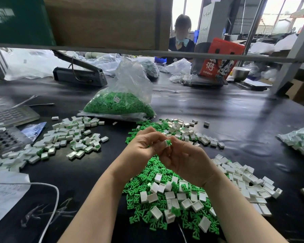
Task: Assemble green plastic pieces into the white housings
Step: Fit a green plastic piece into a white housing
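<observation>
Step in hand, as judged: seating one green piece (168, 142) into one white housing (165, 143), both held in the air above the mixed pile (167, 193) of loose green pieces and empty housings. Left hand (144, 146) curled, fingertips pinching the housing; right hand (184, 158) curled likewise, fingertips on the green piece at the housing's mouth. Green piece standing proud of the housing, so probably not yet home; exact depth too small to tell. To do well: housing kept still in the left pinch, open face toward the right fingertips; green piece lined square with the cavity before any push; pressure straight in, from the thumb pad, not at an angle. Likely risk: a tilted entry jamming or bending a thin green arm. Finished units (67, 137) heaped left of the pile; bag of green pieces (119, 104) beyond the pile; more empty housings (242, 178) right of it.
</observation>
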A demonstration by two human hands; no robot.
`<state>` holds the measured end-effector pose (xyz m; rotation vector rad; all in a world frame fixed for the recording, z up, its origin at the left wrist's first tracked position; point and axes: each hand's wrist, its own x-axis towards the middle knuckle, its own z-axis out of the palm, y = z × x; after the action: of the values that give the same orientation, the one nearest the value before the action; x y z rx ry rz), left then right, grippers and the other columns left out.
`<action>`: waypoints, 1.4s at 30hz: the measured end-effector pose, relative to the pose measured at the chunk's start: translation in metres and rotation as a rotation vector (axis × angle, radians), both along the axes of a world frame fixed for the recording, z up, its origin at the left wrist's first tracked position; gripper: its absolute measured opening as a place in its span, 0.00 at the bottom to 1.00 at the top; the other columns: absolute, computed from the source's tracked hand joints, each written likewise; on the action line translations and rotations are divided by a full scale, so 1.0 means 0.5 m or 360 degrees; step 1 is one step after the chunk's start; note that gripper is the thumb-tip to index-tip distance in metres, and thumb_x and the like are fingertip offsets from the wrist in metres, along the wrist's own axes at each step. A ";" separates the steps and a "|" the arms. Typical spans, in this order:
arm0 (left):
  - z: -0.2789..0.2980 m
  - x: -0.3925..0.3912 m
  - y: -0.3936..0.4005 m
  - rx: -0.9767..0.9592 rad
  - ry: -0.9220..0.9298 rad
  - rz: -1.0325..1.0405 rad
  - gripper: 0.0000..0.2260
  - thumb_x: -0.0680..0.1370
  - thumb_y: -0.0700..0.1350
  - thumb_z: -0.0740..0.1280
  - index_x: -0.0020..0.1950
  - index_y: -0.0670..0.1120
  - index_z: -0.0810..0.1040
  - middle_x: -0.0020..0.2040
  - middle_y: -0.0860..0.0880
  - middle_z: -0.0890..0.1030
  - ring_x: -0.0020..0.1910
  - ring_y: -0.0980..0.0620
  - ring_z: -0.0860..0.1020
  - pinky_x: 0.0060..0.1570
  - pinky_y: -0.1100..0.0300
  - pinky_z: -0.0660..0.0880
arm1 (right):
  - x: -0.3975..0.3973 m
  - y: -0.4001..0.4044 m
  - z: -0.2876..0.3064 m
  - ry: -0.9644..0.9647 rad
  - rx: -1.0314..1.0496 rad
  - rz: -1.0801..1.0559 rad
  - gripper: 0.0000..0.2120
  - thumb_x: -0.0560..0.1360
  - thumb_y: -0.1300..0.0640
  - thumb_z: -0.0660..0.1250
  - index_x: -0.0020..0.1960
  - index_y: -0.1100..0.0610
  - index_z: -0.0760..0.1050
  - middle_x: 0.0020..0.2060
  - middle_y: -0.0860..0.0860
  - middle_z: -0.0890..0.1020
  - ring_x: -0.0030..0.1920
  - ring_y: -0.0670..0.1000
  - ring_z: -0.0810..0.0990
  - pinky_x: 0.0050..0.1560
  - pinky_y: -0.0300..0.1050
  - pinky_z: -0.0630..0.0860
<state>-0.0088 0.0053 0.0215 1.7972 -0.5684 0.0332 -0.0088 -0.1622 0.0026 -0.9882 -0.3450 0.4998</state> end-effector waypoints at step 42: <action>0.008 -0.007 -0.008 -0.0122 0.0089 -0.0089 0.07 0.80 0.37 0.64 0.47 0.44 0.81 0.46 0.45 0.72 0.48 0.52 0.76 0.58 0.57 0.73 | 0.007 -0.004 -0.011 -0.0152 0.0095 0.0106 0.29 0.72 0.46 0.73 0.65 0.63 0.72 0.39 0.49 0.75 0.37 0.46 0.72 0.41 0.36 0.74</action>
<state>-0.0122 0.0014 0.0254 1.7020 -0.5695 -0.0333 -0.0052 -0.1642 -0.0032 -0.9467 -0.4773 0.5011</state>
